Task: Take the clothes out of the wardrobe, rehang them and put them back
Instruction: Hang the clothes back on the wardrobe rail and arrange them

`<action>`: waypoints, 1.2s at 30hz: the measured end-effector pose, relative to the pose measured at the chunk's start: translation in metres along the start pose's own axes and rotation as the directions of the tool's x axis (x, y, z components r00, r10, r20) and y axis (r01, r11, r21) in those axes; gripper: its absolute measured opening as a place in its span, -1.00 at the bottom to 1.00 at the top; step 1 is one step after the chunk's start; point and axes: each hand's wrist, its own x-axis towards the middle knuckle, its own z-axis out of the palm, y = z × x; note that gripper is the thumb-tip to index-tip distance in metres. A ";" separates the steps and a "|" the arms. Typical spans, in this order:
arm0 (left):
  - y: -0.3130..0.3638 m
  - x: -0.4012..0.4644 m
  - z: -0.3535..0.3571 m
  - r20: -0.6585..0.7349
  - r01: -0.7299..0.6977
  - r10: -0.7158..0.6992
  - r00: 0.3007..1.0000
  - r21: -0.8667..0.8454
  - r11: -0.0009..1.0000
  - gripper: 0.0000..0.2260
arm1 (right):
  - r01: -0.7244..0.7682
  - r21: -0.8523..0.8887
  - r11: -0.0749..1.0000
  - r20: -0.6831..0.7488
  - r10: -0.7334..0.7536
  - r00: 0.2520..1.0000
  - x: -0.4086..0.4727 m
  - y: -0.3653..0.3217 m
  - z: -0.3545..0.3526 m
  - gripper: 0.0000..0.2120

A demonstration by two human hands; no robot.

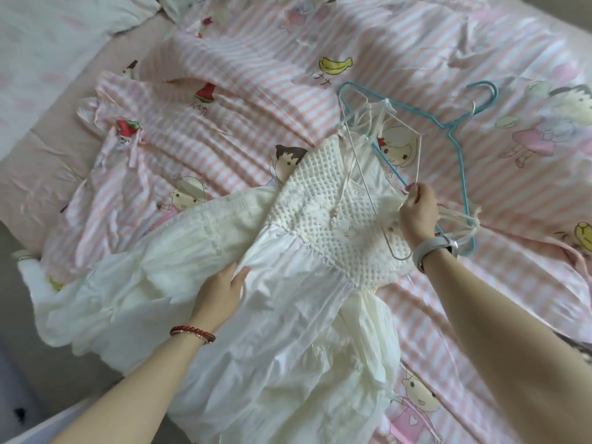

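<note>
- Here, a cream white dress with a crocheted bodice and gathered cotton skirt (298, 238) lies spread across the bed with the pink-striped cartoon quilt (416, 43), bodice toward the far side, skirt trailing to the near edge
- The right hand (418, 213) has its fingers (413, 192) curled in a pinch at the top edge of the bodice, on a thin strap and what looks like the white wire hanger (362, 174); which of the two it actually grips I cannot tell
- The left hand (224, 291) lies on the skirt just below the waist seam, fingers mostly straight and pressing the cloth flat, thumb beside a fold; it clasps nothing
- A light blue wire hanger (461, 149) rests on the quilt partly under the bodice's shoulder ties, apart from both hands
- A pink-striped garment (128, 145) lies crumpled to the left, clear of the dress
- Handling, as a judgement: the dress is light, limp and wrinkle-prone, so it will sag and slide unless supported; the open crochet and stringy ties can snag on a hanger's end
- Best hold seems to be the strap loops or the firm top edge of the bodice, not the thin skirt
</note>
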 end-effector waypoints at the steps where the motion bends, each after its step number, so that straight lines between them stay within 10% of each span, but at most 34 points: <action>1: -0.002 -0.006 -0.004 -0.017 -0.003 0.002 1.000 -0.034 0.999 -0.72 | 0.084 -0.042 0.996 -0.018 -0.085 0.996 -0.011 -0.001 0.001 -0.78; 8: -0.015 -0.041 -0.043 -0.150 -0.034 0.009 0.989 -0.162 0.986 -0.67 | 0.622 -0.214 0.753 0.027 -0.632 0.774 -0.068 -0.041 -0.014 -0.86; 19: -0.079 -0.155 -0.168 -0.521 0.010 -0.167 0.837 -0.291 0.957 -0.66 | 0.755 0.186 0.628 0.030 -0.772 0.635 -0.169 -0.195 -0.006 -0.71; 36: -0.261 -0.536 -0.199 -0.774 0.205 -0.553 0.307 -0.514 0.833 -0.59 | 0.823 0.568 0.014 0.422 -0.863 -0.276 -0.558 -0.234 0.068 -0.67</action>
